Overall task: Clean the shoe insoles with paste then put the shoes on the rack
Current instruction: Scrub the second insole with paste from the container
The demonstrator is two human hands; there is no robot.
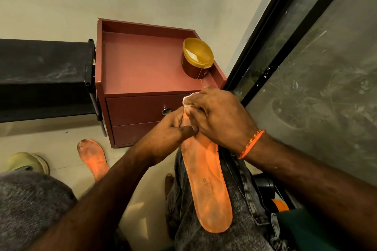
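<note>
The orange insole (pixel 206 185), laid along the right thigh, was pinched at its toe by the left hand (pixel 169 130) while a white cloth (pixel 188 97), gripped in the right hand (pixel 218 118), was rubbed there; more paste from the open tub (pixel 196 58) seemed needed next.

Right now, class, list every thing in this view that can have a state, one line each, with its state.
Paste tub: open, no lid on it, upright on the cabinet.
Cabinet drawer: closed.
Insole on the lap: face up, toe end held.
Insole on the floor: lying flat, dirty, untouched.
White cloth: bunched, pressed to the insole's toe end.
Left hand: gripping the insole's toe.
Right hand: gripping the cloth.
</note>
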